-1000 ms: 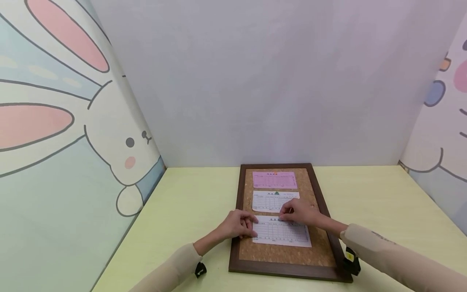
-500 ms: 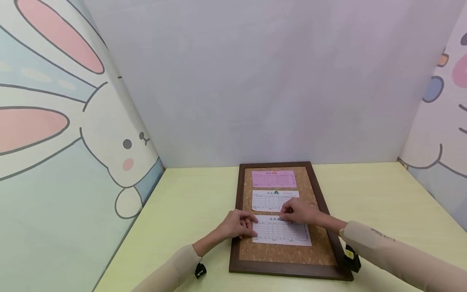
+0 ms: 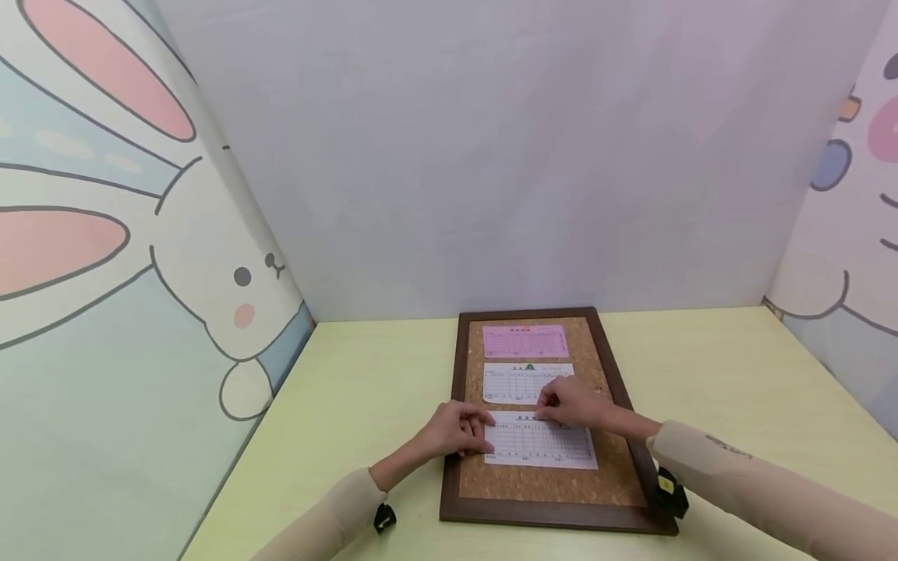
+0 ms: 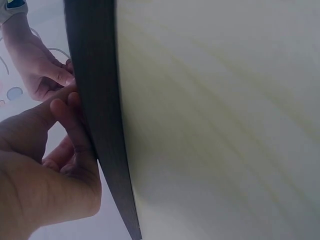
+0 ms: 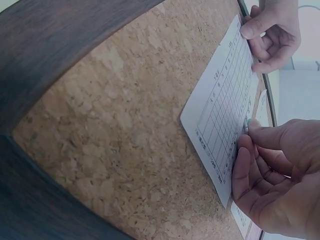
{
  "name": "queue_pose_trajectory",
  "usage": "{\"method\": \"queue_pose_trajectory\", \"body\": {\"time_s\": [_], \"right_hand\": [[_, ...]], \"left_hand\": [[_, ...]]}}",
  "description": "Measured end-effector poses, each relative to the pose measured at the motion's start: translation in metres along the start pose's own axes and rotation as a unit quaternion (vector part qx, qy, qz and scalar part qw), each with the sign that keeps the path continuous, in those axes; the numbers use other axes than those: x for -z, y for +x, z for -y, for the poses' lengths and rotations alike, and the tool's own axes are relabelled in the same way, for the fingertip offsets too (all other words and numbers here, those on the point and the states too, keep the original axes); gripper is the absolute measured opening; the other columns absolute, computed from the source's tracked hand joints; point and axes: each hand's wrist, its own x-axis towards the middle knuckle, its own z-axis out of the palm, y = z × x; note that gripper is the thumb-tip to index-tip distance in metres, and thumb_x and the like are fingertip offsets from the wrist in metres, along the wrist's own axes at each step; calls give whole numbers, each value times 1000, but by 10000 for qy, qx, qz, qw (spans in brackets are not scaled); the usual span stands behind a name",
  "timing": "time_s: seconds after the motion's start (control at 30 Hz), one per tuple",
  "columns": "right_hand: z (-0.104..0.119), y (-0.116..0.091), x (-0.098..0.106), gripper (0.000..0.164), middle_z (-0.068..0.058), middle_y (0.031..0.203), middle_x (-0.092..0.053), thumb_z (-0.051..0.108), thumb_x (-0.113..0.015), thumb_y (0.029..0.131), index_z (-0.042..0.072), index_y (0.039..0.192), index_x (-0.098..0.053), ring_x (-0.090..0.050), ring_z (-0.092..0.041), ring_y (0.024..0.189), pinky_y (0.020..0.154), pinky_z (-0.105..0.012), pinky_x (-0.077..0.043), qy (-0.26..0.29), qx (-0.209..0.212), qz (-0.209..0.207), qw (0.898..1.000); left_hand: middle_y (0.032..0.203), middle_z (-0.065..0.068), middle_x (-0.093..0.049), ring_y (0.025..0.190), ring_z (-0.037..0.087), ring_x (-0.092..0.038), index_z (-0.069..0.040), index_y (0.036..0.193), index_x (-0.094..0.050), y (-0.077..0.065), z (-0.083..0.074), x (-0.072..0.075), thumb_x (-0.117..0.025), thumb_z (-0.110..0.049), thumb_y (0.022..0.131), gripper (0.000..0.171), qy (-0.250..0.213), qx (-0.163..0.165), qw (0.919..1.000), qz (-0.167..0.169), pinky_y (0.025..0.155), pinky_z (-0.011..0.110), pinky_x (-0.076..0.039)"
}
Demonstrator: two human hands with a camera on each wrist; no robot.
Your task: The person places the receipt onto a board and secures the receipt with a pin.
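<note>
A white printed form (image 3: 540, 448) lies on a wood-framed cork board (image 3: 547, 488), below two other slips. My left hand (image 3: 457, 428) holds down its left edge, thumb near the lower corner and index finger near the upper one, other fingers bent. At the middle of the form's top edge, my right hand (image 3: 574, 402) pinches a small pushpin (image 5: 247, 125). Only a sliver of the pin shows in the right wrist view, with a greenish bit by the thumb tip; its point is hidden. In the left wrist view the board's dark frame (image 4: 97, 95) hides the form.
Higher on the board are a white form (image 3: 507, 383) with a green pin and a pink form (image 3: 526, 343) with an orange pin. The board lies on a pale yellow table (image 3: 379, 389) against a grey-white back wall (image 3: 491, 171). Cartoon-painted walls stand at both sides.
The head view has shifted slightly, so the board appears a little higher. Both hands keep their places on the form, with no visible change of grip.
</note>
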Motion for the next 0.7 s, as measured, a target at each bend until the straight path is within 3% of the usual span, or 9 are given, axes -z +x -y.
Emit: {"method": "queue_pose_trajectory", "body": {"time_s": [0.3,0.47,0.7], "right_hand": [[2,-1,-2,14,6,70,-59,16,-77,91,13,82,-68,-51,-6,62,54,-20,-40,-222,-224,-156,9994],[6,-1,-3,15,5,71,-59,16,-78,90,14,82,-66,-52,-7,63,54,-20,-40,-423,-363,-268,9981],[9,3,-3,17,3,70,-59,14,-78,91,13,80,-64,-54,-9,61,54,-23,-42,-261,-652,-181,9974]], "left_hand": [[70,10,-67,48,7,-53,3,102,-73,2,1,-1,-84,0,80,25,-29,5,10000,-4,46,18,-45],[70,8,-67,48,6,-53,3,103,-73,2,0,-1,-84,-1,81,25,-19,51,10000,18,47,18,-46],[69,3,-66,48,6,-53,3,104,-73,2,0,1,-84,-1,81,26,-14,50,10000,28,47,18,-45]]}}
